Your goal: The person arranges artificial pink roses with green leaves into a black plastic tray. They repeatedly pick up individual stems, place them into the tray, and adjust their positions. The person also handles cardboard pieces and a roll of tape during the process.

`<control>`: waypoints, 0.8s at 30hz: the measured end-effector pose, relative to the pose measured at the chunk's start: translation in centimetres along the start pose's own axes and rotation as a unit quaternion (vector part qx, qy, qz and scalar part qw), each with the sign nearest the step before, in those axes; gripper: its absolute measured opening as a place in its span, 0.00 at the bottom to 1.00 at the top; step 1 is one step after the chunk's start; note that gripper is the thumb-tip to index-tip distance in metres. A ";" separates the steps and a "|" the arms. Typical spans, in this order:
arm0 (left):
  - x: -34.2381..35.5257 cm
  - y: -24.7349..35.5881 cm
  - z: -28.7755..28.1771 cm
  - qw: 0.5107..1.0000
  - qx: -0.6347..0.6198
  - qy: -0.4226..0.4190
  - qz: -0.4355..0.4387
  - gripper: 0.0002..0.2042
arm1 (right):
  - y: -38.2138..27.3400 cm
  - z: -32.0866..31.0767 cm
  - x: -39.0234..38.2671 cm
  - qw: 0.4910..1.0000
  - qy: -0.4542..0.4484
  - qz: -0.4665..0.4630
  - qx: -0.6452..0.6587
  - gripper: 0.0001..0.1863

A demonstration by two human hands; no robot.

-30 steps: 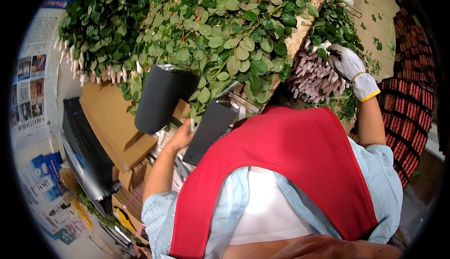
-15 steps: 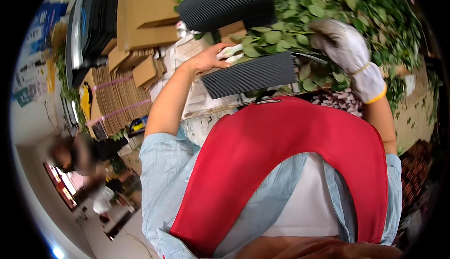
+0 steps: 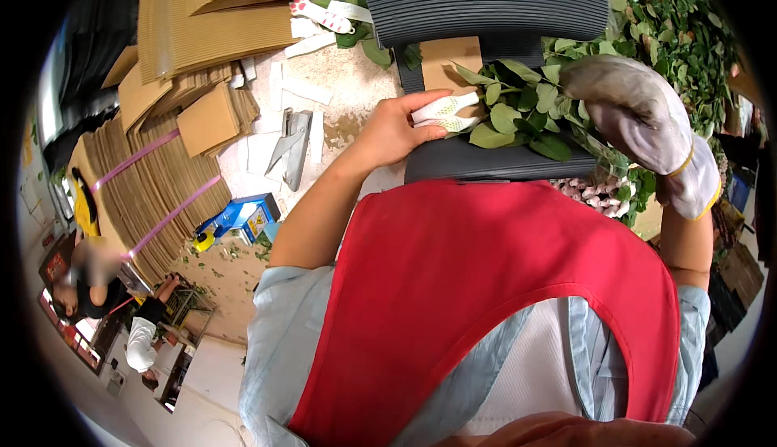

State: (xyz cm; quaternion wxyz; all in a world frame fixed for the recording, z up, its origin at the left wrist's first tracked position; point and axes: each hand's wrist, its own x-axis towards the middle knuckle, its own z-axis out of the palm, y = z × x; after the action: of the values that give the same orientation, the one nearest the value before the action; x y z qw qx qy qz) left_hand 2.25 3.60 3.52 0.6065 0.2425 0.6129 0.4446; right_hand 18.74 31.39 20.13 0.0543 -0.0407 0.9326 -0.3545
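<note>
Head: grips white oblong netted bundle (image 3: 445, 113) in bare left hand (image 3: 396, 130) near pale worktop (image 3: 348, 79) front edge; poises white-knit-gloved right hand (image 3: 647, 115), closure unclear, by green oval leaves (image 3: 516, 115); best pinched lightly.

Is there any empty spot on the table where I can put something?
Yes, a bare tabletop patch between the stapler and black ridged holder, beyond the left hand; paper strips edge it. Crowded: leafy stems between that hand and the gloved right hand, heaped leaves far right, cardboard stacks on the left.

What looks like a stapler (image 3: 299, 146) lies on the table (image 3: 350, 75), between cardboard stack (image 3: 150, 192) and leafy stems (image 3: 506, 117).
</note>
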 end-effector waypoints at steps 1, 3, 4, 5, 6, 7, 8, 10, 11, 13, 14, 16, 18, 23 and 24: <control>0.0 0.0 0.0 1.000 -0.008 0.005 -0.010 0.27 | 0.0 0.5 1.2 1.000 -0.018 -0.018 0.004 0.18; 0.0 0.1 -0.2 1.000 -0.008 -0.007 -0.025 0.28 | 0.5 2.2 3.3 0.998 -0.023 -0.051 -0.010 0.21; 0.0 0.3 -0.3 0.999 -0.036 -0.020 -0.018 0.31 | 0.8 3.3 4.1 0.998 -0.010 -0.060 -0.033 0.23; -0.2 0.5 -0.5 0.997 -0.064 -0.032 -0.003 0.33 | 1.0 4.5 4.6 0.998 -0.029 -0.025 -0.053 0.24; -0.2 0.8 -0.6 0.995 -0.093 -0.044 0.013 0.35 | 1.2 5.8 4.9 0.995 -0.053 0.000 -0.080 0.25; -0.4 1.3 -0.8 0.991 -0.122 -0.053 0.031 0.37 | 1.3 6.8 5.2 0.993 -0.067 0.021 -0.093 0.28; -0.6 1.7 -0.9 0.985 -0.150 -0.061 0.052 0.38 | 1.4 7.7 5.4 0.991 -0.060 0.004 -0.120 0.30; -0.9 3.0 -1.0 0.979 -0.167 -0.074 0.085 0.39 | 1.2 9.0 5.5 0.994 -0.026 -0.003 -0.104 0.30; -1.0 3.7 -0.8 0.980 -0.157 -0.078 0.096 0.39 | 1.1 9.3 5.5 0.994 0.018 0.007 -0.103 0.25; -1.3 5.2 -0.1 0.972 -0.173 -0.090 0.130 0.35 | 0.7 9.2 5.3 0.994 -0.030 0.081 -0.060 0.21; -1.4 6.0 0.3 0.973 -0.166 -0.097 0.131 0.35 | 0.6 8.8 5.0 0.994 -0.038 0.099 -0.033 0.19; -1.7 7.5 1.2 0.964 -0.169 -0.123 0.166 0.36 | 0.2 7.7 4.4 0.996 -0.034 0.077 0.015 0.15; -1.9 8.4 1.9 0.959 -0.178 -0.113 0.190 0.35 | -0.2 6.2 3.4 0.998 0.008 0.022 0.064 0.16; -1.3 8.5 2.0 0.928 -0.266 -0.125 0.229 0.38 | -1.9 2.7 1.3 0.996 0.042 0.056 0.052 0.18; -1.1 8.3 1.9 0.932 -0.265 -0.117 0.218 0.39 | -2.3 2.3 1.2 0.997 0.053 0.034 0.038 0.18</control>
State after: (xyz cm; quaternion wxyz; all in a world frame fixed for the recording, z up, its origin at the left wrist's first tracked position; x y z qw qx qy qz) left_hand 2.27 7.22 11.29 0.6044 0.2507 0.3298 0.6805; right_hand 17.96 28.05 19.87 0.0181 0.0124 0.9207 -0.3896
